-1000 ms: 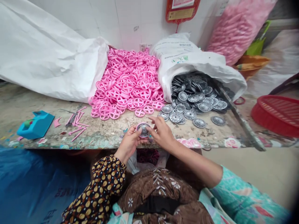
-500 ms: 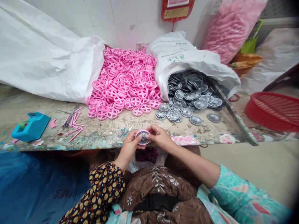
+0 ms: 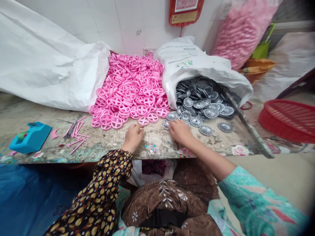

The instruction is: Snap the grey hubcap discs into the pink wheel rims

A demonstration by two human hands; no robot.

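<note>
Left hand [image 3: 134, 137] and right hand [image 3: 180, 132] have parted: left before pink rings [image 3: 135, 88], right at grey discs [image 3: 211, 113] right of rings; both curled, grip unclear.

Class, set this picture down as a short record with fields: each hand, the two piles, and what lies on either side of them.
Left hand: at the worktop, by the front of the pink wheels; grip unclear
Right hand: fingers at the near edge of the grey discs; grip unclear
Left pile: pink wheels, beside a white sack
Right pile: grey discs, spilling from a printed sack
Far left: blue tape dispenser, pink sticks
Far right: red basket
</note>
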